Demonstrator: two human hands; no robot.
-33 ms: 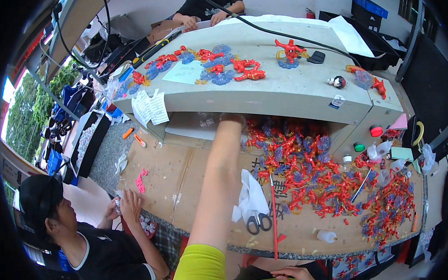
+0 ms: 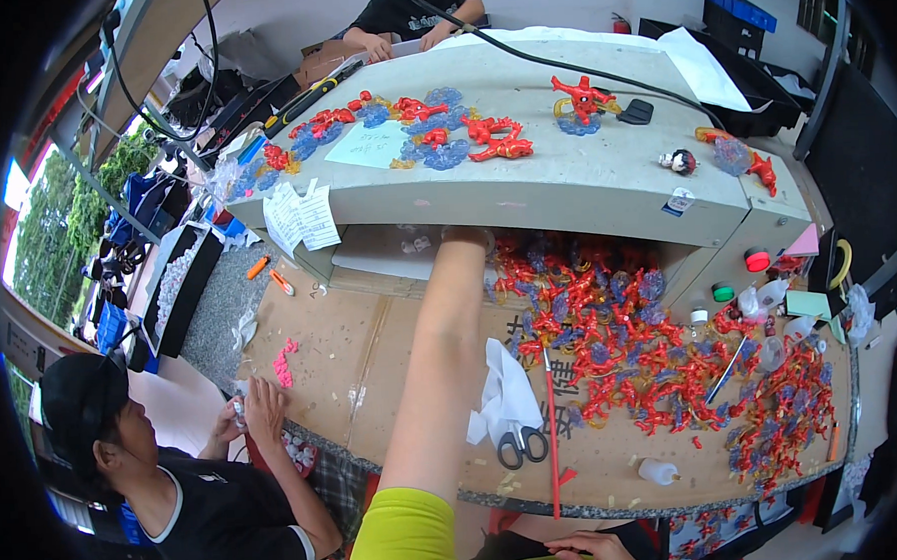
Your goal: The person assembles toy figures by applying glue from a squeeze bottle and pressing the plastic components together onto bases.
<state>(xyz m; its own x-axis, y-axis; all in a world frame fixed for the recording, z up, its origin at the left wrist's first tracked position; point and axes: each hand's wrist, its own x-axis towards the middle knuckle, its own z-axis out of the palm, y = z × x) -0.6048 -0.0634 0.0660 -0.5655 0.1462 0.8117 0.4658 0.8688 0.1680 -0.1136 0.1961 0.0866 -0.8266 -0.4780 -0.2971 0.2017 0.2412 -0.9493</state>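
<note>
My left forearm (image 2: 437,351) is stretching across the bench (image 2: 343,395) and is passing under the upper edge of the opening in a pale grey cabinet (image 2: 565,200), which is hiding the left hand, so I cannot tell whether it is gripping anything. My right hand (image 2: 588,550) is resting low at the bottom edge of the view, its fingers lying close together over dark cloth; I cannot tell whether it is holding something. The heap of red, blue and yellow figures (image 2: 611,343) is starting inside the opening, just right of my left wrist, and is spreading out over the bench to the right. Beside my forearm a crumpled white sheet (image 2: 503,393) is lying near black-handled scissors (image 2: 522,448), and a thin red stick (image 2: 552,436) is running just past them. A small whitish bottle (image 2: 658,471) is lying nearer the front edge. On top of the cabinet, more red pieces are sitting among blue discs (image 2: 446,155), and one red figure (image 2: 583,102) is standing on its own blue base. At my left, a co-worker in a black cap (image 2: 83,401) is fingering something small and pale, near pink pieces (image 2: 284,365) on the bench. Behind the cabinet, another person in black (image 2: 412,16) is working.
</note>
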